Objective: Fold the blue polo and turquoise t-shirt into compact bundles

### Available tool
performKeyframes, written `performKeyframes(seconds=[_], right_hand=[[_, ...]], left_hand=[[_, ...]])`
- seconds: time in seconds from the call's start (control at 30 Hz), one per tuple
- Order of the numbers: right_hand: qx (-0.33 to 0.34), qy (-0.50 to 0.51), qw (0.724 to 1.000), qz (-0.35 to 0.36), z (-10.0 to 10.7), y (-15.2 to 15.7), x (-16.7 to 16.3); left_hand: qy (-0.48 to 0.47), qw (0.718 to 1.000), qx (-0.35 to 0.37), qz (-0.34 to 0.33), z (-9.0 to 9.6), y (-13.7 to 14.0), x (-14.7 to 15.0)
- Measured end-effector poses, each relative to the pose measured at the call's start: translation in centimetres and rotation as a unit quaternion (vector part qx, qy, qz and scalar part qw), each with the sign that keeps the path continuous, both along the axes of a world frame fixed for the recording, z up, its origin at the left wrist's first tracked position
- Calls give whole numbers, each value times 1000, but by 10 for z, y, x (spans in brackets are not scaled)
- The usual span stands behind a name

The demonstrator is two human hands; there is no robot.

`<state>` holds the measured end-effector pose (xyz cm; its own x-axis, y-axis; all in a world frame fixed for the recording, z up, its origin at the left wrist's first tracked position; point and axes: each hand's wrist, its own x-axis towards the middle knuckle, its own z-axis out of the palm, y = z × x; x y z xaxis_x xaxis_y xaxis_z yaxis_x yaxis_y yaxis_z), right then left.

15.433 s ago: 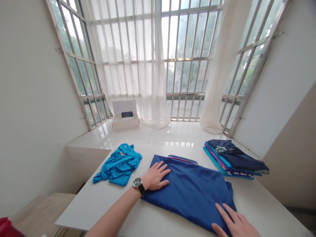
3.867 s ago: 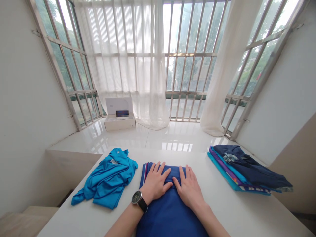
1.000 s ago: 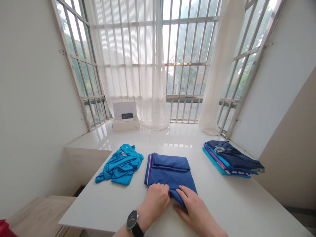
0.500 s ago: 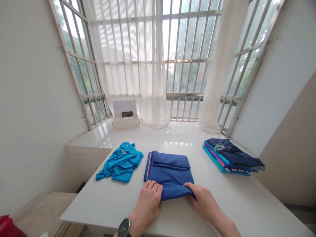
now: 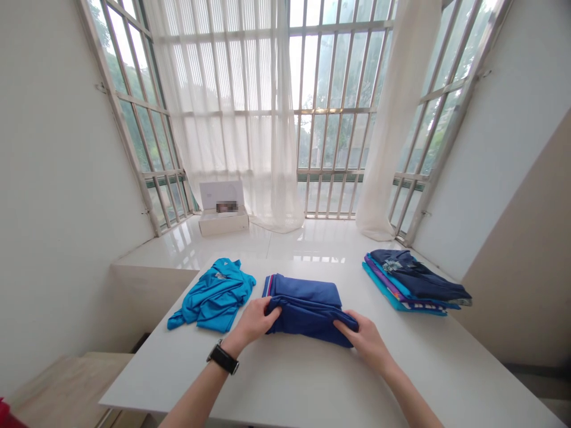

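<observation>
A dark blue garment (image 5: 307,291) with a red and white stripe along its left edge lies partly folded on the white table (image 5: 285,380). My left hand (image 5: 256,318), below a wrist strap, pinches the left end of its near fold, thumb toward me. At the right end of the same fold, my right hand (image 5: 359,333) grips the cloth between thumb and fingers. The fold is raised and lies over the lower part of the garment. Just left of my left hand rests a crumpled bright blue shirt (image 5: 218,297).
A stack of folded clothes (image 5: 414,282), dark navy on top, sits at the table's right side. Farther back, an open white box (image 5: 223,221) stands on the ledge by the barred window. Sheer curtains (image 5: 276,148) hang behind. Something red (image 5: 9,414) shows at the lower left corner.
Both hands have moved away from me, carrying the garment's near edge up and over, so the garment is now shorter front to back. The left wrist has turned.
</observation>
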<state>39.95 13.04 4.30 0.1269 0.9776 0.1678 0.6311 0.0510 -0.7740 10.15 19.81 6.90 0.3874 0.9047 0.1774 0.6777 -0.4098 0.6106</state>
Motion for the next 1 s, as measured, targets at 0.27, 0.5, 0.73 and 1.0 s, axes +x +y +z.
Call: performKeyframes(seconds=[0.27, 0.5, 0.73, 1.0], right_hand=[[11, 6, 998, -60, -11, 24, 0], [1, 72, 997, 31, -11, 20, 5], [9, 41, 999, -8, -15, 25, 0], [44, 5, 997, -71, -14, 24, -3]], left_hand=[[43, 996, 3, 79, -29, 30, 6], [62, 995, -11, 80, -32, 36, 6], [48, 995, -21, 91, -28, 27, 9], [61, 991, -44, 110, -28, 25, 11]])
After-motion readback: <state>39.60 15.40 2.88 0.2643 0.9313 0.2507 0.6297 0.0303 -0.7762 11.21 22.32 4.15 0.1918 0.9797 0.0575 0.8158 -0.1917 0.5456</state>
